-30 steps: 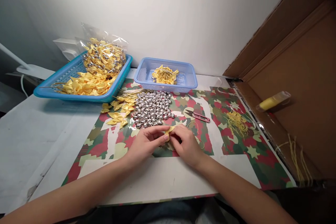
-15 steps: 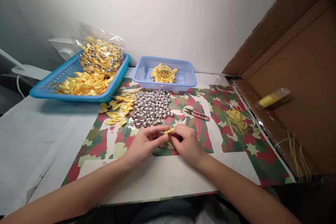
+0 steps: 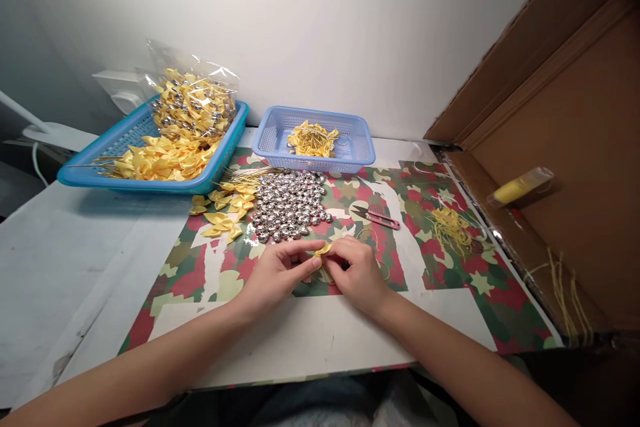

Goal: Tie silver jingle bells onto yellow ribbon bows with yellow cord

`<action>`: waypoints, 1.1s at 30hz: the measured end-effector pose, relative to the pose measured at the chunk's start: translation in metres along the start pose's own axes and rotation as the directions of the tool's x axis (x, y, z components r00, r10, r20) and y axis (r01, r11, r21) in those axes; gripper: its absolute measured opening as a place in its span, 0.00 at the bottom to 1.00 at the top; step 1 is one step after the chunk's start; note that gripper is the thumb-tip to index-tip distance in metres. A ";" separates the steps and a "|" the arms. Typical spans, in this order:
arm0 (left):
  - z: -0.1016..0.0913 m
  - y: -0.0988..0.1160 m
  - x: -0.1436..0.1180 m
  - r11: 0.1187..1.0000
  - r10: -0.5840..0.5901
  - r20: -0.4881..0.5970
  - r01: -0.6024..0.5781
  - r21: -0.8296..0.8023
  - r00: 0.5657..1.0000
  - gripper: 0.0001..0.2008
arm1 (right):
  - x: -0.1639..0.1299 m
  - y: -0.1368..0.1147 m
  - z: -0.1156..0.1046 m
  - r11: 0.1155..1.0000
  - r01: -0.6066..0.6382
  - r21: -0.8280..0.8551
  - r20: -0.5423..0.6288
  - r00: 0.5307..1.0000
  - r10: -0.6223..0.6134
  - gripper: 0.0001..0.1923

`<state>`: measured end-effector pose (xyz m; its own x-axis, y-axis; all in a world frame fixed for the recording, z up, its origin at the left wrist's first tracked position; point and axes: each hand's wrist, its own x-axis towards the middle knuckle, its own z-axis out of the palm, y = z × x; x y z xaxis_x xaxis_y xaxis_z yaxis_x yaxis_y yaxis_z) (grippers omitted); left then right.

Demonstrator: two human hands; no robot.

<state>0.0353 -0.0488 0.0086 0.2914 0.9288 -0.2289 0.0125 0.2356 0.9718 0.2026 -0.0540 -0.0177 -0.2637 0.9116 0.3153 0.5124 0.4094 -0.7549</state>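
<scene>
Between my two hands, just above the patterned mat, is a small yellow ribbon bow. My left hand is closed, pinching the bow's left side between thumb and fingers. My right hand is closed on its right side, fingertips bent in against it. A thin yellow cord loops out beside my right hand. Just beyond my hands lies a heap of shiny silver bells. Loose yellow bows with thin gold stems sit left of the heap. Pink thread snips rest to its right.
A blue basket at the back left holds yellow bows and a clear bag of bows with silver pieces. A smaller blue basket holds more bows. Cord scraps lie right, near a cardboard wall with a yellow-filled tube.
</scene>
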 end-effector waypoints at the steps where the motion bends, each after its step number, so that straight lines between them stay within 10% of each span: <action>1: 0.000 0.000 0.000 1.000 -0.002 -0.001 0.002 0.005 1.000 0.15 | 0.000 0.000 0.000 1.000 -0.001 0.000 0.002 1.000 0.001 0.11; 33: -0.001 -0.002 0.005 0.989 -0.115 0.001 0.115 -0.097 0.993 0.17 | 0.001 -0.001 0.002 0.998 -0.042 0.052 -0.015 0.999 0.043 0.09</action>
<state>0.0354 -0.0441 0.0053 0.2891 0.8952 -0.3392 -0.0474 0.3673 0.9289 0.2008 -0.0534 -0.0178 -0.2290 0.9289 0.2910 0.4797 0.3678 -0.7966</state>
